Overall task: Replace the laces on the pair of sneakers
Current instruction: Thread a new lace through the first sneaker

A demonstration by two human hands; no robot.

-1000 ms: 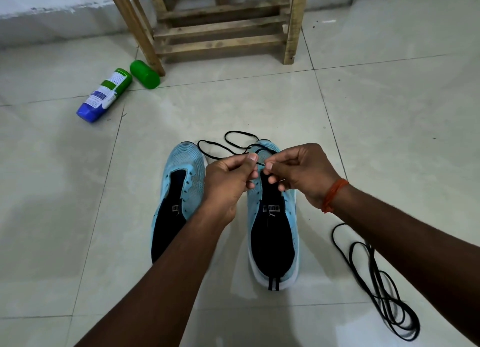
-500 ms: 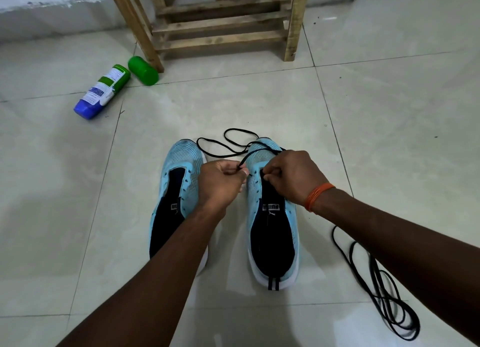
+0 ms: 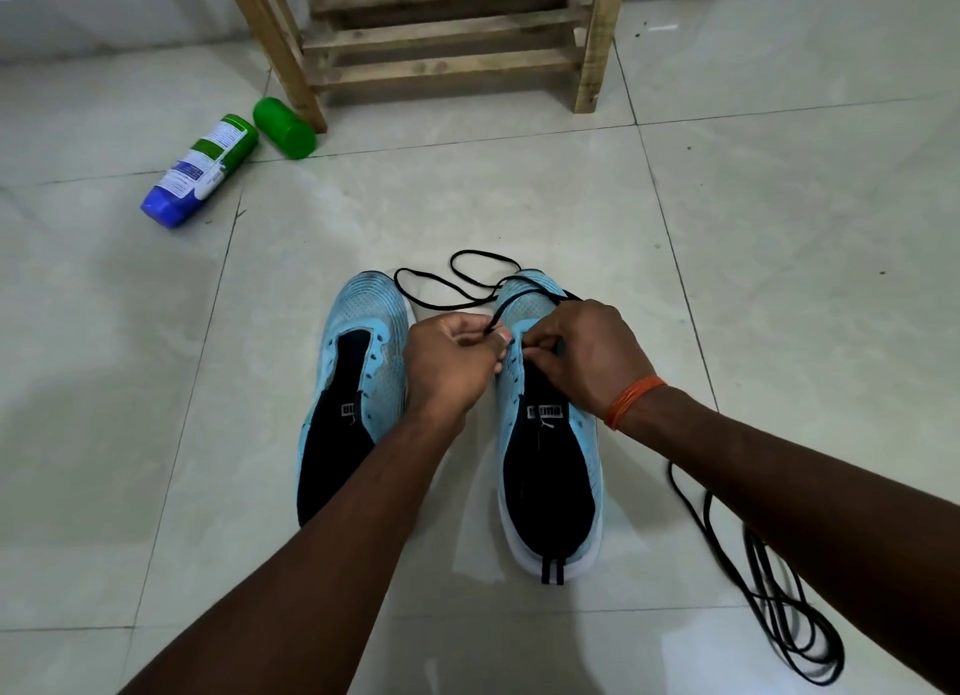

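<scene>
Tightly, black lace between left fingers

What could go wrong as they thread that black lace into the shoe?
The lace trails in loose loops beyond the shoe, so pulling might knot it. The left hand and right hand pinch with fingertips only, so it might slip. The spare lace beside the right arm could get dragged.

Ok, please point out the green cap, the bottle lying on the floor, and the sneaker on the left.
green cap (image 3: 284, 128), head view, on its rounded side wall.
bottle (image 3: 200, 172), head view, on the middle of its label.
left sneaker (image 3: 363, 307), head view, on its light blue toe.
</scene>
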